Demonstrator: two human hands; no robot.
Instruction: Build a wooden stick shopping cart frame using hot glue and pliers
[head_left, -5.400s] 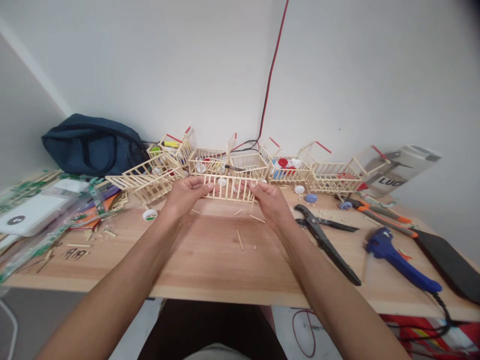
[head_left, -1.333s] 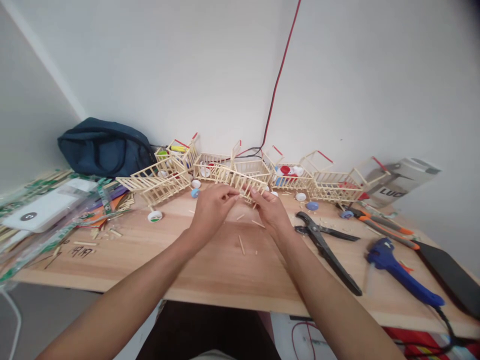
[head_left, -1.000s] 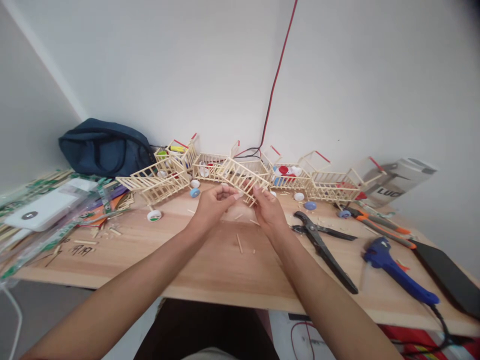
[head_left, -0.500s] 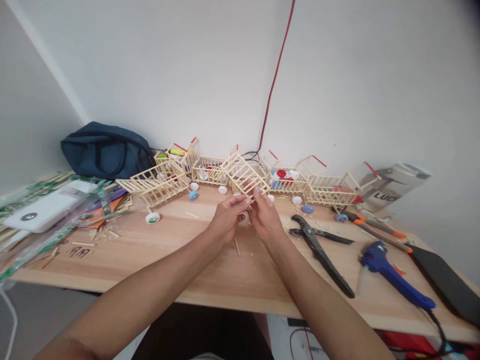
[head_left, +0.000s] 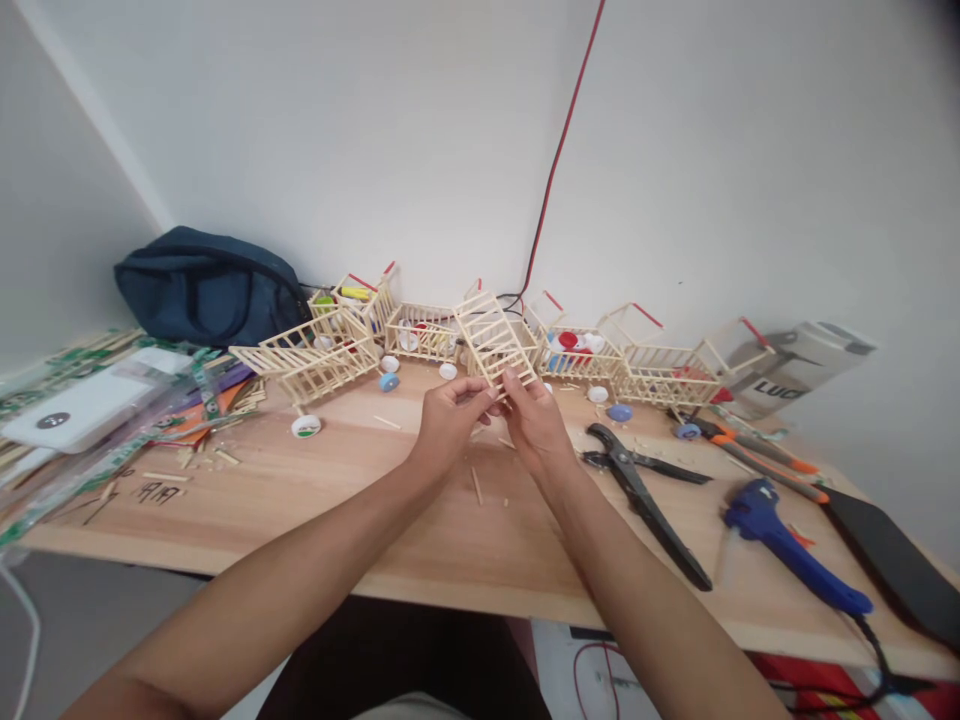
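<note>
Both my hands hold a small slatted frame of thin wooden sticks (head_left: 491, 338), tilted up above the table. My left hand (head_left: 448, 420) pinches its lower left corner between thumb and fingers. At the lower right side, my right hand (head_left: 534, 418) grips it, thumb on the slats. Behind it stand several miniature stick shopping carts, among them a cart with red and white caps (head_left: 577, 350) and a larger tilted cart (head_left: 315, 360) at left. A loose stick (head_left: 477, 486) lies on the table below my hands.
Right of my hands lie black-handled cutters (head_left: 649, 505), a blue glue gun (head_left: 795, 545) and orange-grey pliers (head_left: 765, 460). A dark blue bag (head_left: 210, 285) rests at the back left, near a white device (head_left: 94, 400) and stick bundles. Bottle-cap wheels (head_left: 306, 426) sit under the carts.
The stick frame has turned to a steeper, more upright angle in my hands. Both hands keep hold of it near the same spot. The camera view has shifted slightly.
</note>
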